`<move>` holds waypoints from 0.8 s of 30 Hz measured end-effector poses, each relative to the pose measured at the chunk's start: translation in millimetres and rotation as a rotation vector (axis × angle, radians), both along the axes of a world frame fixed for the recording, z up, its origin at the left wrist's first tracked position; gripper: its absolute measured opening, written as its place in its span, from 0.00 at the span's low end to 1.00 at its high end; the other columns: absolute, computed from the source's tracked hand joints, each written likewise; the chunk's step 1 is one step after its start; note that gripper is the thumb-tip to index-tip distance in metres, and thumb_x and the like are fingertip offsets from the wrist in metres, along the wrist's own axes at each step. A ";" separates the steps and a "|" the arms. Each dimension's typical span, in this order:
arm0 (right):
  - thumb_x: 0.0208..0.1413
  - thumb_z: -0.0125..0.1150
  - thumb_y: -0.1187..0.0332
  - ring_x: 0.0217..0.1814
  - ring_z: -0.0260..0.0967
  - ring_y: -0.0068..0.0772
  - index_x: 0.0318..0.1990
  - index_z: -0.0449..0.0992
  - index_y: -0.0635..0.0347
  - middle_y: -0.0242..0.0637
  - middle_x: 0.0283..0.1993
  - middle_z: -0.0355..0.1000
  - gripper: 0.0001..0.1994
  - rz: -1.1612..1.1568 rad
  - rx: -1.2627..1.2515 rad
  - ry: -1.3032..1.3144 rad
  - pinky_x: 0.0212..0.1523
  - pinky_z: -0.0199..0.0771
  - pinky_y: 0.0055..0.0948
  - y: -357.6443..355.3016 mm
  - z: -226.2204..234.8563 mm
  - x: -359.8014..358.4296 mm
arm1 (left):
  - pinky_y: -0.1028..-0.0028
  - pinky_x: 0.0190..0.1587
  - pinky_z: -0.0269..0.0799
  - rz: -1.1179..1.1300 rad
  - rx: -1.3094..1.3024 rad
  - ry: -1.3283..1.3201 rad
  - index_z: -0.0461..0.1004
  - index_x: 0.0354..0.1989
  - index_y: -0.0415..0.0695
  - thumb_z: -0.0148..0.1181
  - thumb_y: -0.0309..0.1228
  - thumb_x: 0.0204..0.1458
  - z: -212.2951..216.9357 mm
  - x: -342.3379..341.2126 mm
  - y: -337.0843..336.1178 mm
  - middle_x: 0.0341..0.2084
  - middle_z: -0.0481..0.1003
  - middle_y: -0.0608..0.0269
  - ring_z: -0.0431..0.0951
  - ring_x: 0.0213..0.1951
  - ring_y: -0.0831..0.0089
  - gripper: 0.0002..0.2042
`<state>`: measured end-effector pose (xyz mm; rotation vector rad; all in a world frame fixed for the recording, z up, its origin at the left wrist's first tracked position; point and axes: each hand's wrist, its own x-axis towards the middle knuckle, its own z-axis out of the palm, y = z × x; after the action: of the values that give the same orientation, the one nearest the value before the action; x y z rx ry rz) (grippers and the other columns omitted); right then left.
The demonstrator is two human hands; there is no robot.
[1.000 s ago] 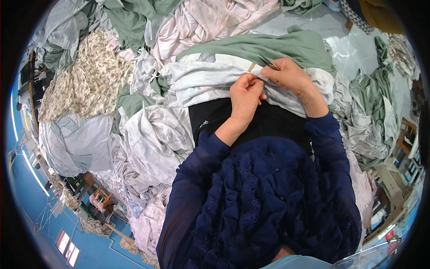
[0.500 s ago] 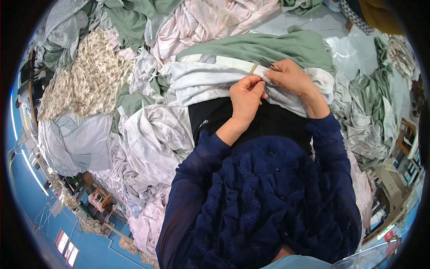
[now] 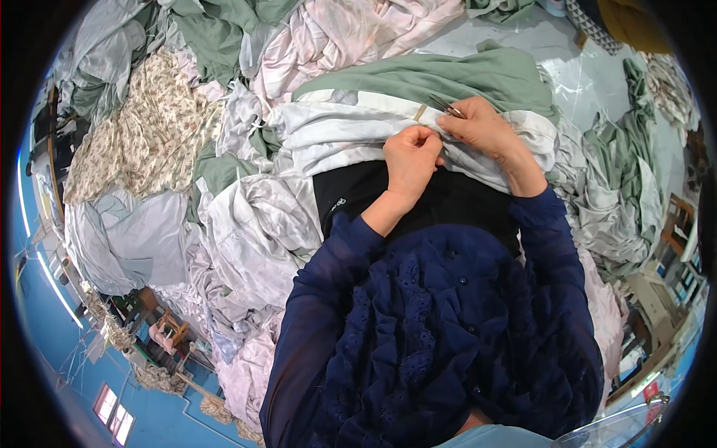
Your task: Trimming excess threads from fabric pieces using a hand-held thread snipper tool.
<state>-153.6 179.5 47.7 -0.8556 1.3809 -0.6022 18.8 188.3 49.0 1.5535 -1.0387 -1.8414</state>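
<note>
Across my lap lies a white cloth with a flat white band along its far edge, and a sage-green cloth spreads beyond it. A small tan strip crosses the band. My right hand is closed around a small pair of thread snips, whose dark pointed blades lie over the band just right of the strip. Close by on the left, my left hand is in a pinch over the white cloth. What its fingertips hold is too small or hidden to make out.
Heaps of cloth surround me: a floral piece at the left, pale pink cloth at the far side, grey and green folds at the right. A pale grey smooth surface shows at the far right.
My right hand has shifted slightly left and the snips' blades show more plainly. My left hand stays pinched, nearly in place.
</note>
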 end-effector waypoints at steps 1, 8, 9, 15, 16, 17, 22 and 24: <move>0.57 0.62 0.64 0.17 0.53 0.11 0.21 0.73 0.60 0.22 0.17 0.65 0.15 -0.001 0.000 -0.001 0.17 0.49 0.19 0.8 -3.3 0.4 | 0.81 0.21 0.69 -0.014 -0.023 0.013 0.77 0.31 0.35 0.59 0.24 0.53 -3.0 2.8 1.2 0.21 0.77 0.64 0.77 0.20 0.79 0.05; 0.57 0.63 0.64 0.19 0.54 0.12 0.21 0.73 0.62 0.22 0.17 0.65 0.15 0.018 -0.094 0.061 0.19 0.52 0.21 1.7 -8.9 0.4 | 0.82 0.22 0.68 0.011 -0.082 0.086 0.77 0.30 0.36 0.59 0.24 0.53 2.5 14.9 4.0 0.19 0.75 0.66 0.75 0.21 0.82 0.05; 0.57 0.62 0.64 0.19 0.55 0.12 0.21 0.73 0.62 0.23 0.18 0.65 0.15 0.029 -0.102 0.078 0.20 0.52 0.20 1.4 -7.9 0.9 | 0.82 0.22 0.68 0.011 -0.082 0.085 0.77 0.30 0.36 0.59 0.24 0.53 4.9 17.3 4.4 0.19 0.75 0.66 0.75 0.21 0.82 0.05; 0.57 0.62 0.64 0.21 0.56 0.13 0.23 0.74 0.63 0.23 0.19 0.65 0.14 0.020 -0.106 0.120 0.22 0.54 0.20 4.7 -17.1 0.3 | 0.84 0.23 0.68 0.018 -0.146 0.131 0.77 0.31 0.37 0.60 0.24 0.54 37.5 31.5 11.5 0.20 0.76 0.68 0.75 0.21 0.83 0.03; 0.57 0.62 0.64 0.21 0.56 0.13 0.23 0.74 0.63 0.23 0.19 0.65 0.14 0.019 -0.106 0.121 0.22 0.54 0.20 5.1 -17.4 -0.6 | 0.84 0.23 0.68 0.010 -0.161 0.158 0.77 0.31 0.37 0.60 0.22 0.54 41.5 34.9 12.5 0.22 0.76 0.68 0.75 0.21 0.83 0.02; 0.57 0.62 0.64 0.21 0.55 0.13 0.23 0.74 0.63 0.23 0.19 0.65 0.14 0.020 -0.090 0.116 0.22 0.53 0.20 4.6 -17.5 -0.7 | 0.84 0.24 0.68 0.004 -0.176 0.183 0.77 0.31 0.37 0.60 0.21 0.53 45.3 39.1 12.6 0.23 0.77 0.68 0.75 0.21 0.83 0.01; 0.58 0.61 0.64 0.21 0.55 0.13 0.24 0.74 0.63 0.22 0.20 0.65 0.13 0.072 -0.085 0.116 0.22 0.53 0.20 3.5 -7.7 2.5 | 0.82 0.29 0.71 -0.012 -0.352 0.196 0.77 0.32 0.38 0.58 0.19 0.54 40.1 51.3 9.3 0.28 0.78 0.66 0.78 0.27 0.81 0.03; 0.58 0.61 0.65 0.22 0.55 0.12 0.25 0.75 0.62 0.22 0.20 0.65 0.13 0.007 -0.068 0.031 0.22 0.53 0.20 5.0 -9.6 2.4 | 0.82 0.30 0.71 -0.017 -0.492 0.191 0.77 0.32 0.38 0.57 0.18 0.55 25.1 46.4 4.8 0.29 0.79 0.64 0.78 0.30 0.79 0.03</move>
<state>-151.2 184.5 38.1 -0.9272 1.3915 -0.6363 65.2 193.2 74.1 1.0618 -1.2929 -1.5513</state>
